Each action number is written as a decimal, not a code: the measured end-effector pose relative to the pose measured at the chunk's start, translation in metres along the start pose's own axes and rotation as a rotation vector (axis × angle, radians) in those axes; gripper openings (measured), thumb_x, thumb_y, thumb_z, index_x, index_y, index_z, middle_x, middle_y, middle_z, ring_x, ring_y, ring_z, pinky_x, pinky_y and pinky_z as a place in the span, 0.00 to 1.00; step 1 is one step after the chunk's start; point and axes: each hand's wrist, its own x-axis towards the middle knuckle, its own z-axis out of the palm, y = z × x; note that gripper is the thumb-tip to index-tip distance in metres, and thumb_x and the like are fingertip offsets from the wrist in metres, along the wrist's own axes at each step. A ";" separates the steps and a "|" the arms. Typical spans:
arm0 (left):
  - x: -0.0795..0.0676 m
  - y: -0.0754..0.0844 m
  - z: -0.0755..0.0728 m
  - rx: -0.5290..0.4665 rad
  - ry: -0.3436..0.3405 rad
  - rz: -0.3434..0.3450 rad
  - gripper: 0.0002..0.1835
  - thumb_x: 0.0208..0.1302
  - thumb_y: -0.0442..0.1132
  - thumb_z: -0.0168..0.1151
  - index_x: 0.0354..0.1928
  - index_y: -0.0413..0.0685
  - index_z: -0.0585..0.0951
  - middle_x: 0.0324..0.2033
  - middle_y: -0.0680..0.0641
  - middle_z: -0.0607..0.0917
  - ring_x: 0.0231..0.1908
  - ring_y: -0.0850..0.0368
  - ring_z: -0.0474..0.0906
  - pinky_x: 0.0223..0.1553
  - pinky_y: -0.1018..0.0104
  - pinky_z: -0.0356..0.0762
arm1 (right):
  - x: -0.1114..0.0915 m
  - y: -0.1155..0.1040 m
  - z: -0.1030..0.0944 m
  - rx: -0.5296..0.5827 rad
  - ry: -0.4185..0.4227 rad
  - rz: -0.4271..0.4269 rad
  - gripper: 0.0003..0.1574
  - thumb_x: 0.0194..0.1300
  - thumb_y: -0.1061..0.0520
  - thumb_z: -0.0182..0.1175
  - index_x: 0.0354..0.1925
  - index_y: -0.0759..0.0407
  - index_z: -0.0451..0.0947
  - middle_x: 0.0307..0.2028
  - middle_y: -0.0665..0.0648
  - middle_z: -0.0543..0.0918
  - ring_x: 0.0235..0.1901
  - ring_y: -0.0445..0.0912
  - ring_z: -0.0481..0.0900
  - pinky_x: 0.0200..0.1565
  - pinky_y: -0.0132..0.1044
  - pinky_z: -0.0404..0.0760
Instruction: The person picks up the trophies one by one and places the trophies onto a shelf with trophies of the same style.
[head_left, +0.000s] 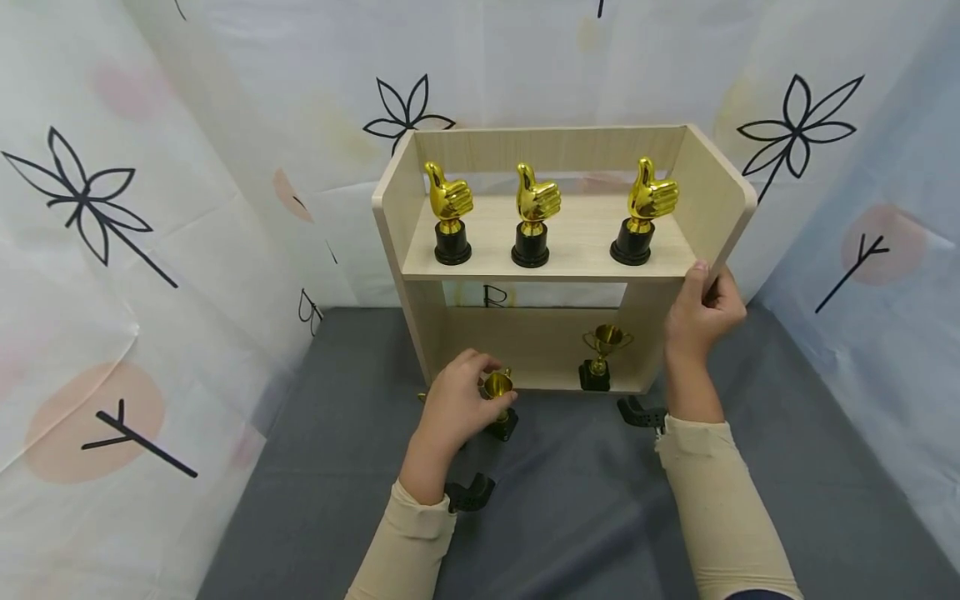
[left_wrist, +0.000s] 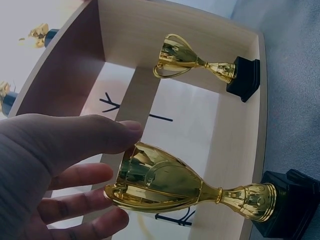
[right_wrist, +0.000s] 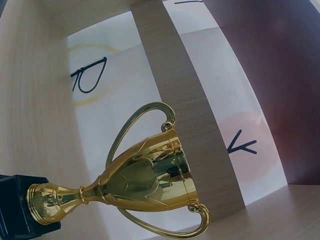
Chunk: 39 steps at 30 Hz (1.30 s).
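Observation:
My left hand is around the top of a gold trophy cup with a black base. In the left wrist view the thumb tip reaches the cup's rim and the fingers are spread loosely beside its handle. The cup stands in front of the bottom board of a small wooden shelf. With thumb and fingers my right hand grips the shelf's right side panel near the middle board. Another gold trophy cup stands at the right of the lower level, seen close in the right wrist view.
Three gold thumbs-up trophies with black bases stand along the upper level. A bit of gold shows just left of my left hand, mostly hidden. A grey cloth covers the table, with patterned sheets behind and at both sides.

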 end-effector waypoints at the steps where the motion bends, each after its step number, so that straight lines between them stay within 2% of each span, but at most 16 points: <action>1: 0.000 0.000 0.000 -0.001 0.002 0.001 0.23 0.54 0.52 0.74 0.50 0.51 0.83 0.44 0.52 0.81 0.38 0.57 0.78 0.35 0.64 0.78 | 0.000 0.000 0.000 0.004 0.002 -0.004 0.13 0.63 0.54 0.59 0.27 0.60 0.84 0.20 0.41 0.77 0.21 0.35 0.67 0.26 0.29 0.61; 4: -0.001 -0.001 0.001 -0.006 0.005 0.003 0.23 0.53 0.53 0.74 0.49 0.51 0.83 0.43 0.52 0.81 0.36 0.57 0.78 0.33 0.64 0.77 | 0.000 0.001 0.000 0.006 0.007 -0.015 0.12 0.63 0.55 0.59 0.27 0.59 0.83 0.20 0.40 0.76 0.21 0.35 0.66 0.25 0.29 0.60; 9: -0.004 -0.003 0.004 0.004 -0.004 -0.009 0.22 0.53 0.55 0.74 0.48 0.54 0.83 0.41 0.55 0.80 0.32 0.62 0.75 0.31 0.68 0.75 | 0.000 0.001 -0.001 0.003 0.011 -0.034 0.12 0.63 0.54 0.59 0.26 0.59 0.83 0.19 0.39 0.75 0.20 0.34 0.66 0.25 0.29 0.60; 17: -0.006 -0.004 0.007 0.004 0.002 -0.013 0.22 0.53 0.55 0.74 0.48 0.55 0.83 0.41 0.55 0.80 0.33 0.61 0.76 0.31 0.69 0.75 | 0.000 0.000 -0.002 0.018 0.007 -0.038 0.12 0.63 0.54 0.59 0.26 0.57 0.83 0.19 0.39 0.74 0.20 0.35 0.66 0.25 0.29 0.60; 22: -0.006 -0.005 0.008 0.022 0.002 -0.014 0.22 0.53 0.55 0.73 0.48 0.56 0.83 0.41 0.55 0.80 0.32 0.63 0.74 0.31 0.69 0.74 | -0.001 -0.001 -0.003 0.010 0.011 -0.038 0.12 0.63 0.54 0.59 0.25 0.53 0.82 0.18 0.39 0.73 0.20 0.34 0.66 0.25 0.29 0.60; 30: -0.010 -0.006 0.009 0.026 -0.002 -0.017 0.22 0.53 0.54 0.74 0.48 0.56 0.83 0.41 0.55 0.80 0.32 0.62 0.75 0.32 0.69 0.74 | -0.003 -0.001 -0.006 -0.001 0.012 -0.053 0.13 0.63 0.54 0.60 0.26 0.60 0.83 0.18 0.37 0.74 0.19 0.33 0.66 0.23 0.28 0.60; 34: -0.010 -0.006 0.010 0.038 0.004 -0.015 0.22 0.53 0.54 0.74 0.49 0.56 0.83 0.41 0.55 0.81 0.32 0.63 0.74 0.32 0.68 0.73 | -0.002 0.003 -0.005 -0.010 0.003 -0.055 0.11 0.63 0.54 0.60 0.25 0.54 0.82 0.17 0.37 0.74 0.18 0.32 0.65 0.22 0.28 0.60; 39: -0.010 -0.007 0.010 0.041 0.013 -0.009 0.22 0.53 0.54 0.74 0.50 0.57 0.83 0.41 0.55 0.81 0.31 0.63 0.74 0.33 0.68 0.73 | 0.004 0.020 -0.004 -0.021 0.009 -0.042 0.11 0.63 0.52 0.61 0.24 0.46 0.81 0.17 0.39 0.73 0.18 0.34 0.65 0.22 0.28 0.60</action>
